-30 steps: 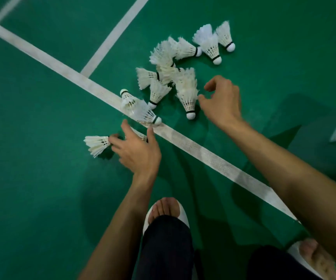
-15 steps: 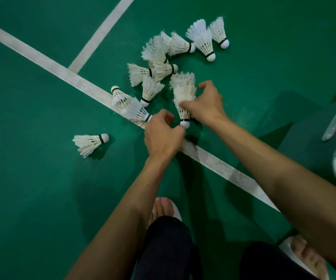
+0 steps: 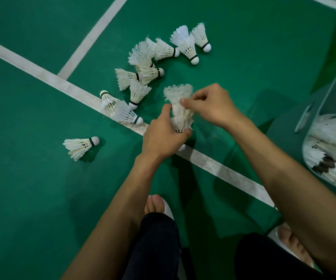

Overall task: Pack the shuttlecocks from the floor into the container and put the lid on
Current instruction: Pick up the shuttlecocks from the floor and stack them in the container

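Note:
A nested stack of white shuttlecocks (image 3: 180,110) is held above the green floor between both hands. My left hand (image 3: 163,136) grips the stack's lower end, its cork tip poking out below the palm. My right hand (image 3: 211,104) pinches the feathers of the upper shuttlecock. Several loose shuttlecocks (image 3: 149,71) lie scattered on the floor beyond the hands, and one shuttlecock (image 3: 80,145) lies alone at the left. At the right edge stands a clear plastic container (image 3: 324,93) with several shuttlecocks inside. No lid can be made out.
A white court line (image 3: 219,165) runs diagonally under my hands, and a second line (image 3: 94,35) branches off toward the top. My two feet in white slippers (image 3: 168,207) and dark trousers fill the bottom of the view.
My left hand left the lone shuttlecock at the left and joined the right hand. Both hands have lifted the stacked shuttlecocks off the floor. The camera shifted, bringing the container further into view.

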`<state>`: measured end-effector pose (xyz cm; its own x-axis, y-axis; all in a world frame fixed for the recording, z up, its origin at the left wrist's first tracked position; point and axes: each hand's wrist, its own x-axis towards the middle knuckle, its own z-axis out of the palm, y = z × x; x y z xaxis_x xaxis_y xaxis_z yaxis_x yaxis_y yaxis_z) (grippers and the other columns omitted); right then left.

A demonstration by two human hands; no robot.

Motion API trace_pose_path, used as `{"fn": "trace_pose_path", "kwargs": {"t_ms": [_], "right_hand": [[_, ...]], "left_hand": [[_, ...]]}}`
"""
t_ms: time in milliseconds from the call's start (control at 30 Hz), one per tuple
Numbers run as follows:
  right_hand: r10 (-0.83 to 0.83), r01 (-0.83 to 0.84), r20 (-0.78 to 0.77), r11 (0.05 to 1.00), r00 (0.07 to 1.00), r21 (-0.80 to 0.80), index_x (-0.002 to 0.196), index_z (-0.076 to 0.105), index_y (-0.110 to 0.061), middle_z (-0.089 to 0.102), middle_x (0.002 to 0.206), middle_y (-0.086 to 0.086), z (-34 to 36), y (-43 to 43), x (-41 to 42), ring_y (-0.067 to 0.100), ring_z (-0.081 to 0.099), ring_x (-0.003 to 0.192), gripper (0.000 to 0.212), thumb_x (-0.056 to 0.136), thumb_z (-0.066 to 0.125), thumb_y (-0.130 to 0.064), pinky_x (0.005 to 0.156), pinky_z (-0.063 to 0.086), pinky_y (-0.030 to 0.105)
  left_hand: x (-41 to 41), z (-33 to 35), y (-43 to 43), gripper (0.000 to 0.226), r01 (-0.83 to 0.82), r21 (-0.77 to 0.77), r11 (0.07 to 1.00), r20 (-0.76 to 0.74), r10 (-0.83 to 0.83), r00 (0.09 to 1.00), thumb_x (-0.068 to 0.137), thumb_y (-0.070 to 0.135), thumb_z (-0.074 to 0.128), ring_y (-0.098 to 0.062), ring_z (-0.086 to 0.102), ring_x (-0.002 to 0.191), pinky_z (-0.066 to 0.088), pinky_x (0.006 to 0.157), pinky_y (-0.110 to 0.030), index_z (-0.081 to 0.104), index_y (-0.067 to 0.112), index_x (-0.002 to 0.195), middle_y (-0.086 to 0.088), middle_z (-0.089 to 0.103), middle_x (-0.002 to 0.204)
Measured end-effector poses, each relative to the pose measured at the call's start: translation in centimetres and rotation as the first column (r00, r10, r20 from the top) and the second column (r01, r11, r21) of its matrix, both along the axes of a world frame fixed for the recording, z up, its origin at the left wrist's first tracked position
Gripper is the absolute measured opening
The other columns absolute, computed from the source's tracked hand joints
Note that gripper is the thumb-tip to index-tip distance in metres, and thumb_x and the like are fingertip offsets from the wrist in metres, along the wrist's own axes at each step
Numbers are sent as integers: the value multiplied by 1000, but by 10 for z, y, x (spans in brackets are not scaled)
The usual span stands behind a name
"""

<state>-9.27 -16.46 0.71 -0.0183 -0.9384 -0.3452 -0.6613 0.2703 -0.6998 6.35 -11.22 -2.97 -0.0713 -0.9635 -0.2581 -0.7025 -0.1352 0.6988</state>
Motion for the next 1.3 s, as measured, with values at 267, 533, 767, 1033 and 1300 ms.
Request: {"fn": "trace_pose_path", "kwargs": {"t_ms": [267,533,767,1033,1300], "right_hand": [[121,-125,43,983,992,135,90,75,-5,57,67,0,6,21,-13,16,47,61,34,83,76,-38,59,37,31],[109,-136,192,982,975,135,96,70,2,69,81,11,19,51,-34,20,61,70,27,90,73,-25,60,46,32],[-74,89,62,952,995,-294,82,70,-23,65,72,-9,90,76,-90,4,57,64,10,82,78,-29,64,43,23],[-457,471,144,766,878,-438,84,69,-19,61,99,-4,128,160,-200,5,60,91,17,86,73,-36,82,50,28],[-851,862,200,427,485,-272,76,75,-10,74,76,5,101,208,-283,10,62,62,18,89,75,-22,71,57,28]], "left_hand": [[-11,28,20,54,8,54,998,162,-17,987,78,47,72,-32,61,81,35,58,-36,47,18,115,-3,65,85],[-37,73,18,43,13,216,976,336,-86,938,78,42,72,-32,58,84,36,58,-32,58,9,103,-10,61,94],[-97,110,28,47,26,-118,993,-72,-35,997,65,44,75,-28,67,78,57,68,-49,50,26,100,5,69,86],[-204,154,39,78,324,-338,884,-16,-349,937,59,54,81,-25,66,78,54,69,-42,48,23,123,5,69,84],[-274,134,49,61,615,-187,766,278,-559,781,68,53,81,-30,61,97,39,71,-35,58,18,111,-2,63,105]]}}
